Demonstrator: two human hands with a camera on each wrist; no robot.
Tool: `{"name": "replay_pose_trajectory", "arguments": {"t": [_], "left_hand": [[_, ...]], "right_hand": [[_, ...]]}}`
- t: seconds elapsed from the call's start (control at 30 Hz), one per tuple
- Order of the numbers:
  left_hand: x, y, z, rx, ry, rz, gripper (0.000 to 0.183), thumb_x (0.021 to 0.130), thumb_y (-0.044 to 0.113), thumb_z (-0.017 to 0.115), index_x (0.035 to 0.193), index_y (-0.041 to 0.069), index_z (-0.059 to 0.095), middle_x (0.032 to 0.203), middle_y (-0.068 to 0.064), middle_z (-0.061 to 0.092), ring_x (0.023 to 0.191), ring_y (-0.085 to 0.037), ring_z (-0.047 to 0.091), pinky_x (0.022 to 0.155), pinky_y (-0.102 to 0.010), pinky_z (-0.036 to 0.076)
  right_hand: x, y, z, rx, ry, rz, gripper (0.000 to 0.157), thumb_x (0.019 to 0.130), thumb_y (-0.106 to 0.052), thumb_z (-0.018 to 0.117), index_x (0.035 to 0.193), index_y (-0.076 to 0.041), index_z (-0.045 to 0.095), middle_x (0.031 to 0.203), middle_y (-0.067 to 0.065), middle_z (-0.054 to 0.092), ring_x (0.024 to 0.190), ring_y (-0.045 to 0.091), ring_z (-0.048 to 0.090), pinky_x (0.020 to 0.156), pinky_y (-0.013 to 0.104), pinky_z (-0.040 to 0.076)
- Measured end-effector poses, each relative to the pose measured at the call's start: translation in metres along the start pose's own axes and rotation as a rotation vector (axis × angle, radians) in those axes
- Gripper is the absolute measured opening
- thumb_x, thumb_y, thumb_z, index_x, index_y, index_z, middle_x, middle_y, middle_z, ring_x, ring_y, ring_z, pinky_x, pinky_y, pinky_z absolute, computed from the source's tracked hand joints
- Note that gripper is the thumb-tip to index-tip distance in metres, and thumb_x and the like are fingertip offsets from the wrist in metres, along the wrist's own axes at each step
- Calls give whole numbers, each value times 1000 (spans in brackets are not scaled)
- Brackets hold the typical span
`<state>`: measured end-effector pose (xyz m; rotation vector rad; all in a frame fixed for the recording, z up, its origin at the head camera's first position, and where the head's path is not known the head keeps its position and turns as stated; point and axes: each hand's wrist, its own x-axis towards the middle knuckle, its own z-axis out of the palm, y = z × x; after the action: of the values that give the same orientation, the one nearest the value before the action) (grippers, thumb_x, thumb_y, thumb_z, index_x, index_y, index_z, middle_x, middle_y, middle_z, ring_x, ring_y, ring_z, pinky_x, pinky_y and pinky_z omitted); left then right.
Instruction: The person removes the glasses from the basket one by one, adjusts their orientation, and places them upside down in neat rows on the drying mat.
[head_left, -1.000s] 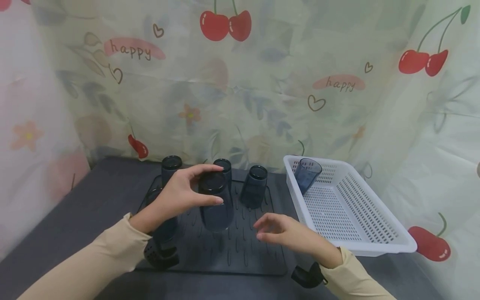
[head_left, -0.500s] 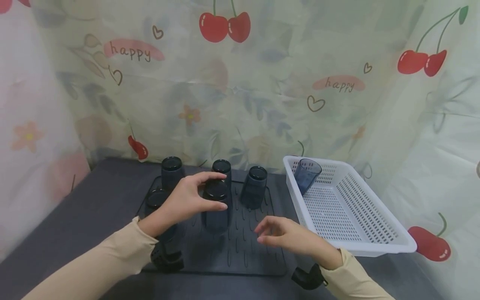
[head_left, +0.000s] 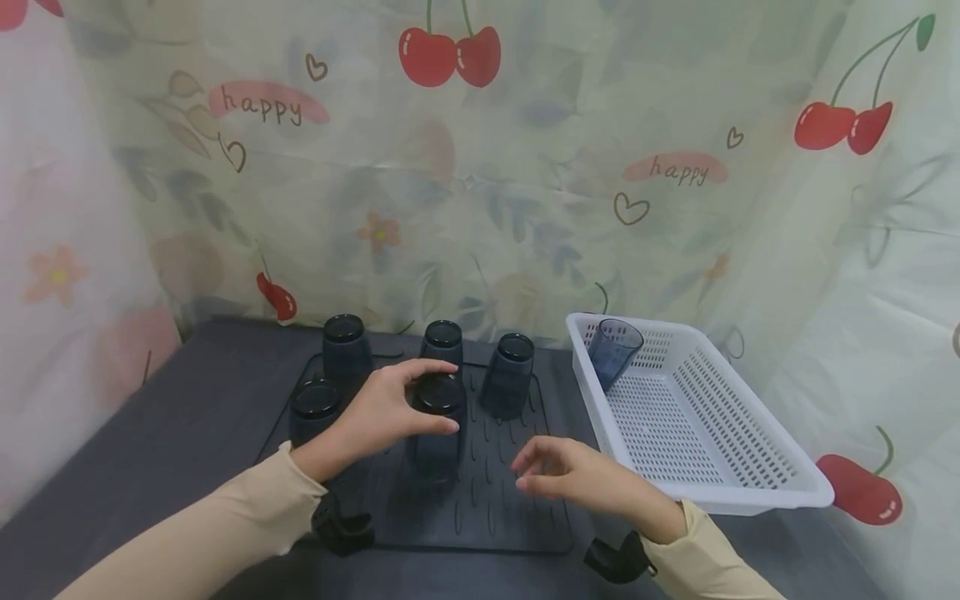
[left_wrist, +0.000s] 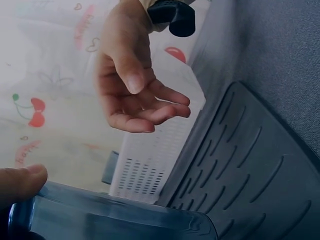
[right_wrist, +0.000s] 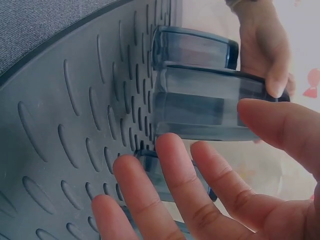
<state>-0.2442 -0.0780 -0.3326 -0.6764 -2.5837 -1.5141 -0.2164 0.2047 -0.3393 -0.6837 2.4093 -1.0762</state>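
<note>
My left hand (head_left: 386, 410) grips an upside-down blue-grey drinking glass (head_left: 437, 446) near its base, thumb on the near side and fingers on the far side. In the right wrist view, the same glass (right_wrist: 200, 102) stands with its rim right at the ribbed black drying mat (right_wrist: 105, 100). My right hand (head_left: 581, 475) is over the mat's right side, holding nothing, its fingers relaxed and slightly bent. Several more upside-down glasses stand on the mat: one at back left (head_left: 345, 350), one at left (head_left: 313, 410), one behind the gripped glass (head_left: 443, 335), one to its right (head_left: 508, 379).
A white perforated basket (head_left: 592, 400) stands to the right of the mat, with one blue glass (head_left: 615, 358) leaning in its back left corner. A dark cloth (head_left: 187, 400) covers the table. Printed curtains (head_left: 525, 208) close off the back and sides.
My left hand has come down and slightly right and nearer with the glass, which has been lowered onto the mat. The right hand has barely moved.
</note>
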Motion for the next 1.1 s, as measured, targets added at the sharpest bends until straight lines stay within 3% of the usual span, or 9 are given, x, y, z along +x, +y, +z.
{"name": "replay_pose_trajectory", "arguments": {"t": [0.43, 1.1], "left_hand": [[1, -9, 9, 38, 10, -25, 67, 70, 26, 88, 131, 20, 60, 122, -1, 63, 93, -12, 66, 74, -30, 53], [4, -18, 11, 46, -13, -46, 65, 71, 28, 87, 130, 21, 61, 119, -3, 64, 91, -12, 64, 71, -30, 51]], "right_hand": [[-1, 1, 1, -12, -10, -12, 25, 94, -23, 63, 111, -5, 62, 93, 3, 65, 80, 25, 62, 68, 33, 52], [0, 2, 1, -2, -33, 11, 25, 95, -25, 63, 111, -5, 62, 92, 3, 66, 87, 28, 63, 68, 30, 52]]}}
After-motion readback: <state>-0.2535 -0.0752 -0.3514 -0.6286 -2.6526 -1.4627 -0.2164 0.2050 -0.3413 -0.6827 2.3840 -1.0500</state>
